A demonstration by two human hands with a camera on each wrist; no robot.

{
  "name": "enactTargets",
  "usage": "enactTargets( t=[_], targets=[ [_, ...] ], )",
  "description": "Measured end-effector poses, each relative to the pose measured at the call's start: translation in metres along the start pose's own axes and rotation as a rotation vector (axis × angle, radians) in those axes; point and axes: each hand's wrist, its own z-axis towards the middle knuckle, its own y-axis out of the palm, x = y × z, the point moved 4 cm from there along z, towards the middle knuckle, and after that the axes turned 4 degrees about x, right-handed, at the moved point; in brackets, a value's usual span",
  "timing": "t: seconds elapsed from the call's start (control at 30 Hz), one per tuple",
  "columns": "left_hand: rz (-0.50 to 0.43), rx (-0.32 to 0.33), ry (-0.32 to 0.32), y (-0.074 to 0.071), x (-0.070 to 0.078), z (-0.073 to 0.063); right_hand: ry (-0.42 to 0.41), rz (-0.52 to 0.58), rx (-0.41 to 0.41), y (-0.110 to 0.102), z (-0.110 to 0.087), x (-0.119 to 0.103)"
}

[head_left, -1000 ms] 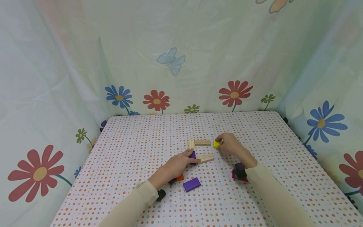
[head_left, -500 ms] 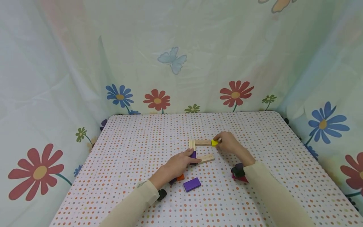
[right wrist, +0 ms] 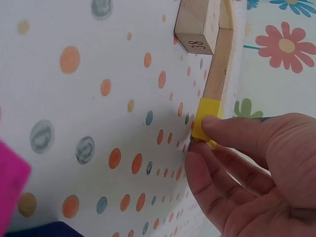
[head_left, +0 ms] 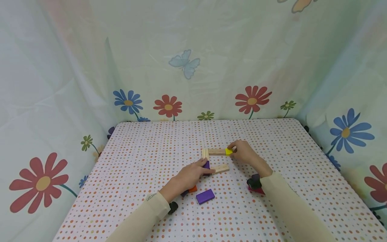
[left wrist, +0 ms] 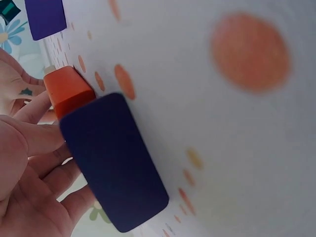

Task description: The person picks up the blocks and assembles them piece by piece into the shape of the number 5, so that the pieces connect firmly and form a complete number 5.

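My left hand (head_left: 185,175) grips a purple block (head_left: 207,164), thumb on its near right side and fingers over its left. Beyond that block, in line with it, lies a pale ridged wooden block (head_left: 205,153). Two plain wooden blocks reach rightward: a far one (head_left: 217,152) from the ridged block, and a near one (head_left: 221,168), slightly angled, from the purple block. At the far one's right end my right hand (head_left: 244,153) pinches a yellow block (right wrist: 205,116) between thumb and fingers. In the right wrist view the yellow block meets the wooden block's end.
A loose purple block (head_left: 205,196) lies nearer me. Under my left wrist are an orange block (left wrist: 69,91) and a dark blue block (left wrist: 113,163). A pink block (head_left: 256,190) sits under my right wrist. Flowered curtains (head_left: 145,60) stand behind the dotted table (head_left: 157,134).
My right hand has slid the yellow block left until it meets the far wooden block's end. My left hand has kept its place on the purple block.
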Motion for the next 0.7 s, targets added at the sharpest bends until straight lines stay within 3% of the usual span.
enactTargets(
  t=[0.4, 0.57, 0.7],
  targets=[
    [-0.001, 0.005, 0.007, 0.002, 0.0, -0.002, 0.026, -0.014, 0.038, -0.016, -0.02, 0.009],
    [0.002, 0.005, 0.0, 0.003, -0.002, -0.003, 0.023, -0.084, 0.046, -0.025, -0.038, 0.015],
    [0.005, 0.011, 0.013, 0.002, -0.001, -0.001, 0.056, -0.103, 0.003, -0.034, -0.058, 0.019]
  ],
)
